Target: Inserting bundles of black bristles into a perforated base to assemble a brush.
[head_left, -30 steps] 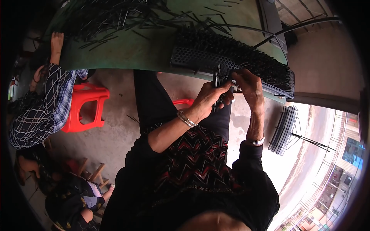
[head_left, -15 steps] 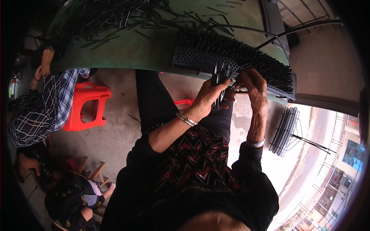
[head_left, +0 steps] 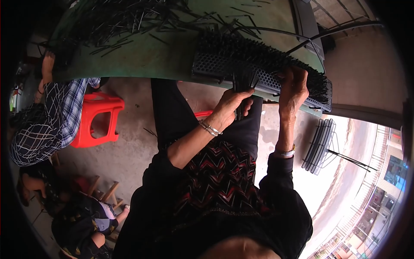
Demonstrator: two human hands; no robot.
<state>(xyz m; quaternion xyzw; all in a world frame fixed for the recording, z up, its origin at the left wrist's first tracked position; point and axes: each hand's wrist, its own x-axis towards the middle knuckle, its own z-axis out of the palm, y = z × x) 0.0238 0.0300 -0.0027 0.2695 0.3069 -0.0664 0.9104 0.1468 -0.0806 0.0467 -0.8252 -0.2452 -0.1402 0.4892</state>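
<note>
My left hand [head_left: 233, 103] is closed round a bundle of thin black sticks [head_left: 244, 80], which stand roughly upright in the fist just off the table's front edge. A long perforated black tray [head_left: 215, 64] lies along that edge, its holes in rows, and many short dark sticks [head_left: 246, 45] bristle from its far part. Over the tray's right half, my right hand [head_left: 294, 90] has its fingers pinched together at the holes. Its fingertips are partly hidden, so what they grip cannot be made out.
Loose black sticks [head_left: 129, 21] are heaped on the green table [head_left: 129, 58]. Dark curved rods [head_left: 310, 41] arch behind the tray. A red stool [head_left: 86, 116] stands at left beside a person in checked clothing [head_left: 64, 112]; another person [head_left: 82, 224] sits lower left. A slatted black rack [head_left: 319, 146] is at right.
My right hand has moved from beside the bundle up and right to the tray's holes. My left hand, still gripping the sticks, has shifted slightly down and left.
</note>
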